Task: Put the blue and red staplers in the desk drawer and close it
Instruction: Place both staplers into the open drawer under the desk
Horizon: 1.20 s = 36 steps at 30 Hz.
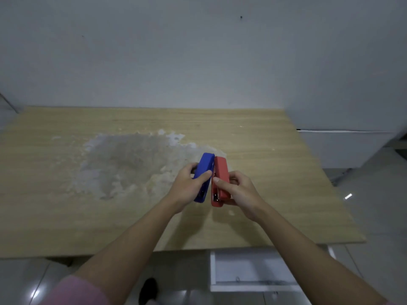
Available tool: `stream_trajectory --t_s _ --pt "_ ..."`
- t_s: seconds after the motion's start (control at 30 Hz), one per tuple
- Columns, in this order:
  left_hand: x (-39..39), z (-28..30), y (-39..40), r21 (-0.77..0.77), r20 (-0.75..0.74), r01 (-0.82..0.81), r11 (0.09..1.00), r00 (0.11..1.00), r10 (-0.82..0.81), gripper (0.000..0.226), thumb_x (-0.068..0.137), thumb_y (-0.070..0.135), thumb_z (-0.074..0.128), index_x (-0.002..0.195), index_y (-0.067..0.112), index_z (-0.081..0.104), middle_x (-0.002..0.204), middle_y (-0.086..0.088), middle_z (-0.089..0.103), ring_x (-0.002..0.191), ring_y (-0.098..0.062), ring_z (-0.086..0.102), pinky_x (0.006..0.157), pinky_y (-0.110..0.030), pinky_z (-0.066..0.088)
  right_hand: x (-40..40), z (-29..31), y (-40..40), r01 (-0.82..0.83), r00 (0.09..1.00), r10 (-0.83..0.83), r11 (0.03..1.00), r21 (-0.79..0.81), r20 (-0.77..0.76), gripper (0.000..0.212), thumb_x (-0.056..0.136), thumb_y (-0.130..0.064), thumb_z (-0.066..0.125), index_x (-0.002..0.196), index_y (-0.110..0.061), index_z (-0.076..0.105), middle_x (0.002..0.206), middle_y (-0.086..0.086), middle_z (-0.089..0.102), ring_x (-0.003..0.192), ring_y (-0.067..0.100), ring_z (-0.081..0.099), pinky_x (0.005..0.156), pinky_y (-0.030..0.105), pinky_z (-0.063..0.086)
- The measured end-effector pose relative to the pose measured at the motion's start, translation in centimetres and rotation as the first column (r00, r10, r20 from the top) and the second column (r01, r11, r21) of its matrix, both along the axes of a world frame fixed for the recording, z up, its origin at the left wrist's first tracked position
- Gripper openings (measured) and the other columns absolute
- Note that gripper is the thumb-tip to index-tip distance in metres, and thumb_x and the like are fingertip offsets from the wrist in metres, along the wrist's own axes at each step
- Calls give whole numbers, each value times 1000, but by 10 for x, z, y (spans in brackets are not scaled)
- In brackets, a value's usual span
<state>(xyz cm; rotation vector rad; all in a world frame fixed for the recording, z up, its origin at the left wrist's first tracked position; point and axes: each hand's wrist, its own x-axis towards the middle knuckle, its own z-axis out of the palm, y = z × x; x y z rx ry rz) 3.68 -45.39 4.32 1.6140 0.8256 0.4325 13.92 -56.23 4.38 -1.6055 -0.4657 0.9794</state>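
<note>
My left hand [187, 186] grips the blue stapler [206, 165] around its middle. Beside it, my right hand [239, 192] holds the red stapler [221, 172]. The two staplers touch side by side above the wooden desk [66, 216], right of its centre, both pointing away from me. Under the desk's front edge, at the lower right, the white drawer [248, 269] is pulled open; my right forearm covers part of it.
A large pale worn patch [127, 161] marks the desk's middle. A white cabinet [343, 148] stands to the right against the wall. Grey tiled floor [374, 216] runs along the desk's right and front sides. A dark shoe [149, 289] shows below the desk edge.
</note>
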Motion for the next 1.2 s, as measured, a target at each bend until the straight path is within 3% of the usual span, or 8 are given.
stream_trajectory --t_s 0.27,0.4,0.5,0.63,0.7,0.8,0.97,1.2 --pt "8 -20 -94 -23 -18 77 997 997 -77 42 85 28 61 123 15 48 117 -5 57 95 -16 61 82 -31 53 11 -28 -100 36 999 -35 999 20 -35 26 80 -24 70 99 -10 60 89 7 67 72 17 66 64 35 59" --pt "7 -35 -133 -26 -28 161 987 986 -162 45 80 21 68 121 16 50 113 -6 59 89 -17 63 71 -20 56 13 -47 -149 46 997 -47 999 -15 -64 27 78 -17 71 101 -9 61 96 10 68 85 23 67 72 36 59" --pt "3 -48 -153 -36 -60 200 979 977 -202 47 76 17 72 118 19 50 112 -9 60 95 -23 64 76 -24 56 13 -61 -177 14 999 -16 999 -45 -40 30 74 -16 74 101 -12 61 101 8 68 95 24 67 81 42 58" --pt "-1 -65 -173 -57 -99 211 976 971 -216 47 72 10 75 113 19 53 103 -8 59 94 -25 62 81 -28 53 14 -77 -201 18 998 -15 999 -40 65 29 72 -9 76 97 -8 62 96 -1 66 87 2 65 70 22 57" --pt "-3 -75 -177 -6 -135 228 974 965 -227 49 71 8 76 115 15 54 100 -4 60 94 -22 61 82 -18 50 18 -83 -208 8 993 -1 998 -57 121 27 71 -4 76 93 -9 61 95 1 65 86 6 66 62 15 54" --pt "-5 -84 -177 113 -216 267 957 947 -238 48 73 6 74 117 10 56 105 -4 61 97 -17 60 78 -6 46 28 -92 -216 -41 957 77 990 -132 279 30 69 -6 78 86 -20 58 92 -4 64 87 8 63 68 13 49" --pt "-4 -95 -172 290 -431 507 812 826 -362 42 81 14 64 122 14 53 114 -8 58 99 -18 53 88 -27 41 42 -107 -227 -126 855 249 950 -284 454 32 72 -9 74 96 -18 56 93 -3 61 85 13 60 70 12 43" --pt "1 -118 -171 277 -598 634 722 701 -387 34 86 13 56 120 16 52 110 -11 56 96 -26 55 88 -42 47 57 -130 -234 -199 749 449 854 -480 488 40 81 -11 65 119 -14 53 116 11 61 105 26 56 89 30 45"
